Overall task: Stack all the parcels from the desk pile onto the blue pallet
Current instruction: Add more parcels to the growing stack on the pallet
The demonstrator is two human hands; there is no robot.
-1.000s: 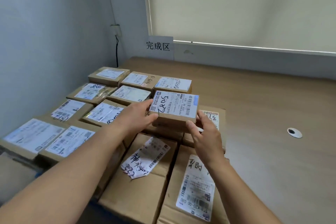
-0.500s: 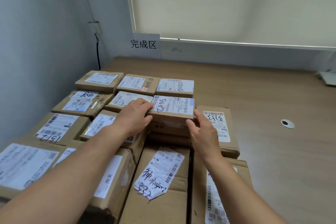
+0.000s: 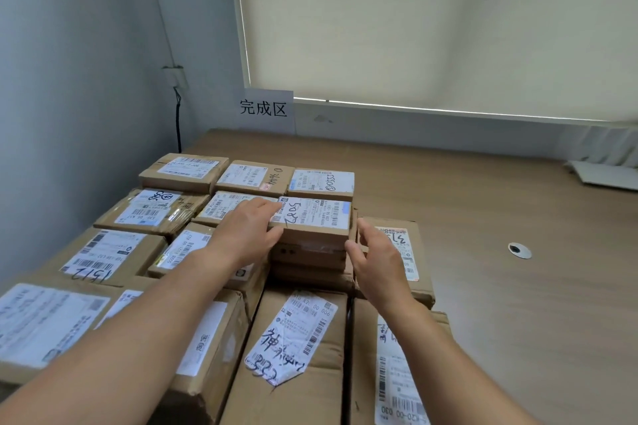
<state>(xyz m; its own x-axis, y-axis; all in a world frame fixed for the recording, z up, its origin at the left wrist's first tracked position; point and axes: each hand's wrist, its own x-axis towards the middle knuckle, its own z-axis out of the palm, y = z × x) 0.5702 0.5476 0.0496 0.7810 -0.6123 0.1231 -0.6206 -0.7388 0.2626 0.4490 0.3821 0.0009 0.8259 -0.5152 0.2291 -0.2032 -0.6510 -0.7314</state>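
The small parcel (image 3: pixel 316 219) lies flat on top of the stacked boxes (image 3: pixel 303 390), toward their far right. The left hand (image 3: pixel 241 238) rests on its left edge, fingers straight across the label. The right hand (image 3: pixel 376 259) hovers just beside its near right corner, fingers loosely spread, holding nothing.

Top item: small flat brown cardboard parcel (image 3: pixel 312 217) with white shipping label, sitting level, label up, on a short stack. Around it, more labelled brown cardboard parcels (image 3: pixel 114 255) packed edge to edge in rows. Flat small ones at the back, bigger ones in front.
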